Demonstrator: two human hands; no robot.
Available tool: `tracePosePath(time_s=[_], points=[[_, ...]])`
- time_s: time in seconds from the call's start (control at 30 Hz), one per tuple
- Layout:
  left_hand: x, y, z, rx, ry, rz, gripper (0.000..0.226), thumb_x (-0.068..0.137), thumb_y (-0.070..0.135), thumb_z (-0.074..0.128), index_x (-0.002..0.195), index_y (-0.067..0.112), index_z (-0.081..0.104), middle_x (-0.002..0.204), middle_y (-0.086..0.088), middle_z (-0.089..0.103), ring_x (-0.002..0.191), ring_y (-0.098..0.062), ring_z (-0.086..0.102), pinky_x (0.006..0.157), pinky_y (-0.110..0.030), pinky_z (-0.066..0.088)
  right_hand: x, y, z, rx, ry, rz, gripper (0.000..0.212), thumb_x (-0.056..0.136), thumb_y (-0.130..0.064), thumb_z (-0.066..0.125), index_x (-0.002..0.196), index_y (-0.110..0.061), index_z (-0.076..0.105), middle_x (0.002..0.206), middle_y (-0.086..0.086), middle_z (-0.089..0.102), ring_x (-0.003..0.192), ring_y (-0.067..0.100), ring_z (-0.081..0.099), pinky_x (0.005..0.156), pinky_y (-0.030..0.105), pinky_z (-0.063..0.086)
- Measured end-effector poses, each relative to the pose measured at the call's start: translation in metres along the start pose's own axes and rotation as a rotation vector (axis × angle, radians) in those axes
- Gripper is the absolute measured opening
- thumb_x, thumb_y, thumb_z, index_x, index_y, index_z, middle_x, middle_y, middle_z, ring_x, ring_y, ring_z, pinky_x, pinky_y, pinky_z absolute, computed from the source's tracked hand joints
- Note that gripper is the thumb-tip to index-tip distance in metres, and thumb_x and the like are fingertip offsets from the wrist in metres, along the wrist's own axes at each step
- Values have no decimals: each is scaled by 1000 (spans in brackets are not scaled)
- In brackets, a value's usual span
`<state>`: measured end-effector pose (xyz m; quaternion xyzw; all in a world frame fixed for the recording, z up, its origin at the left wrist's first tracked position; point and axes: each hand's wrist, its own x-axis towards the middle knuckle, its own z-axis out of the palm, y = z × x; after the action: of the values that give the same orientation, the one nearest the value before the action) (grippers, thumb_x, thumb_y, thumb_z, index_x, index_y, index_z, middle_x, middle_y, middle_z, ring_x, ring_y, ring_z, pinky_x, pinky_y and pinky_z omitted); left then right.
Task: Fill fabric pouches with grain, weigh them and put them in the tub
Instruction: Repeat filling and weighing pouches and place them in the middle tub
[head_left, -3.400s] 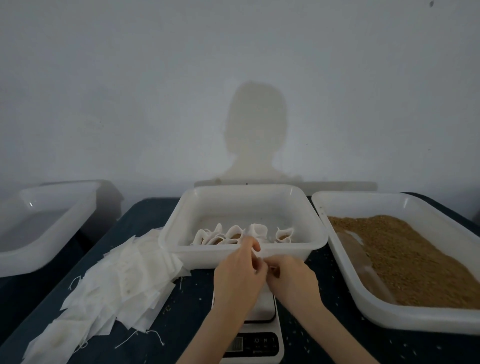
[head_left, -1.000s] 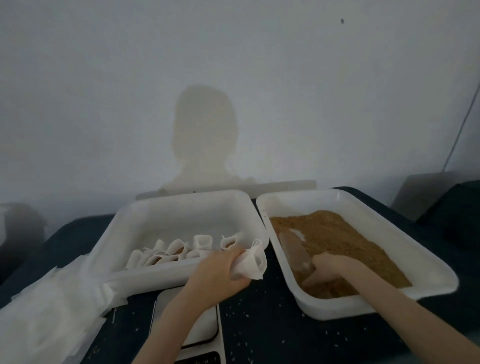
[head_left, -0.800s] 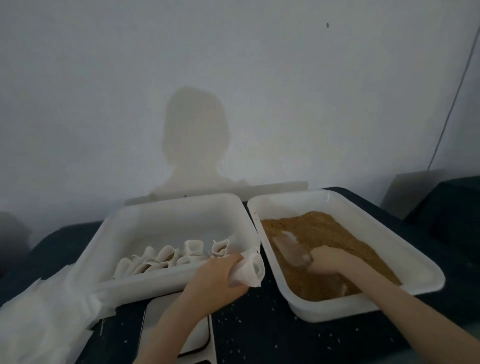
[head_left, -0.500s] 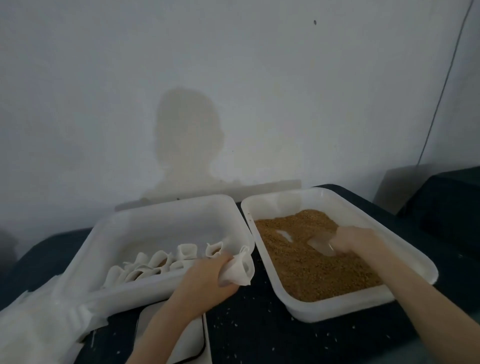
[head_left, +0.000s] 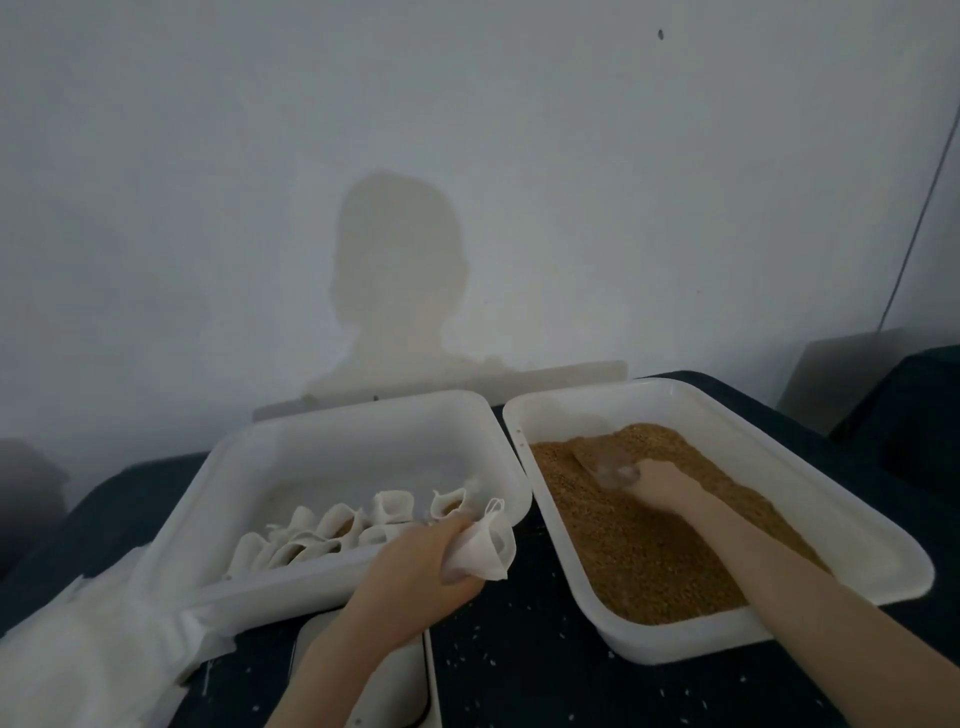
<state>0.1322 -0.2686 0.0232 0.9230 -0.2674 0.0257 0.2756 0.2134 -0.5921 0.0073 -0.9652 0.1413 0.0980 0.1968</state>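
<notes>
My left hand (head_left: 415, 566) grips a white fabric pouch (head_left: 485, 545) with its mouth open, held at the near right corner of the middle white tub (head_left: 363, 426). Several filled pouches (head_left: 332, 530) stand in a row inside that tub. To the right, a white tray (head_left: 831, 509) holds brown grain (head_left: 649, 551). My right hand (head_left: 662, 480) holds a clear plastic scoop (head_left: 602, 462) whose bowl is pushed into the grain at the tray's far end. A white scale (head_left: 410, 680) lies under my left forearm, its display out of view.
A heap of flat empty pouches (head_left: 88, 660) lies at the lower left on the dark tablecloth (head_left: 519, 675). Loose grains are scattered on the cloth. A white wall stands close behind the tubs. A dark object (head_left: 914, 405) sits at the far right.
My right hand has slid the scoop along the grain from the tray's near side to its far end. My left hand keeps hold of the open pouch beside the tub.
</notes>
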Motion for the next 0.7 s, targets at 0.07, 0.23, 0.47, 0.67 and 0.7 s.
tracePosePath(time_s=[0.07,0.23,0.47,0.67,0.7], points=[[0,0,-1,-11,5,-7,27,81,40,64,87,53,41,78,17,62,73,2,58,62,-13,42,-2,1,0,50,7,-26,42,100,-40,42,113,-3,57,106,14,62,88,24,58,76,29,47],[-4,3,4,-48,22,9,19,79,41,63,86,47,46,75,15,61,71,1,58,60,-16,45,-5,-3,2,142,109,-142,46,95,-55,42,100,-13,62,90,5,67,78,21,62,68,28,46],[-10,1,3,-81,29,-14,15,79,40,63,88,36,53,75,12,62,72,-2,58,61,-16,45,-15,-2,-10,-181,208,3,30,93,-39,42,100,-17,62,95,3,65,85,22,63,82,35,53],[-15,1,3,-76,20,4,19,79,39,65,80,47,47,76,29,59,69,4,56,59,-11,40,-28,4,-28,-270,58,73,10,72,-26,58,74,-16,55,84,2,62,77,17,60,79,33,53],[-14,2,3,-73,18,4,20,79,39,65,80,47,47,75,29,59,70,5,56,59,-10,39,-28,1,-29,-257,34,62,9,69,-24,59,72,-15,56,82,2,62,76,18,61,78,32,53]])
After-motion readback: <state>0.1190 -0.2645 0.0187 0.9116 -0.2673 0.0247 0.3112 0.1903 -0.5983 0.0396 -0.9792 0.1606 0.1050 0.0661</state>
